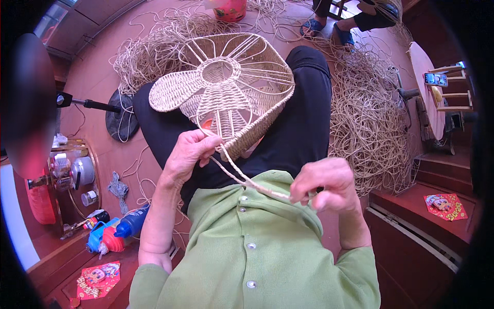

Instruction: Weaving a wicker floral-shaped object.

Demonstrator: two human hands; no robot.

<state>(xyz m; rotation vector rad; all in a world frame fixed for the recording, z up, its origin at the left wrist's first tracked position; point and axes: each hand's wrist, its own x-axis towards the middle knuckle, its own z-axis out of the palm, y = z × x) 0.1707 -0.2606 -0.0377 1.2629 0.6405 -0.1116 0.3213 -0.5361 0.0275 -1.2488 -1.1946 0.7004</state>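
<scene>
A beige woven basket (278,110) rests on my lap, tilted across my thighs. On its upper side is an open pattern with a round ring (220,70) and petal shapes, one petal (175,91) fully woven. My left hand (194,148) pinches at the basket's near corner, where a cord (236,172) comes off the rim. To the right, my right hand (325,184) is closed round the other end of this cord, which runs doubled between both hands. What lies under my left fingertips is hidden.
Heaps of loose cord (368,123) cover the floor at the right and far left. A red bucket (230,10) stands at the back; another person's sandalled feet (311,27) are beyond. A round table (427,87) holds a phone (436,79). Bottles (133,221) lie at left.
</scene>
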